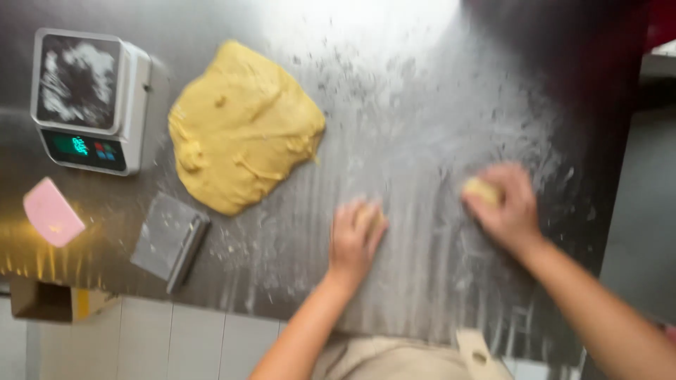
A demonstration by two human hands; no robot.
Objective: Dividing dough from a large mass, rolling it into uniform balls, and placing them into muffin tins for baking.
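Apron: At the bottom centre of the frame I see a beige apron on the person, soft cloth, blurred.
Cardboard box: In the lower left corner a brown box sits below the table edge; I cannot tell what is in it.
Left hand: My view shows the left hand at lower centre, palm down, fingers together and cupped over a small dough piece, of which only a yellow sliver shows.
Right hand: The right hand is right of centre, curled over a second dough piece, a rounded yellow lump showing at the thumb side.
Table: Both hands press onto a steel table, smooth grey metal streaked and dusted with white flour.
Scraper: At lower left lies a flat metal bench scraper, rectangular, with a dark rolled handle along one edge.
Pink card: At far left I see a pink plastic scraper, flat with rounded corners.
Dough mass: In the upper left centre lies a big dough mass, yellow, soft, lumpy, irregular in outline, well apart from both hands.
Scale: In the upper left corner stands a grey kitchen scale, its dark square platform smeared with flour, a lit display below.
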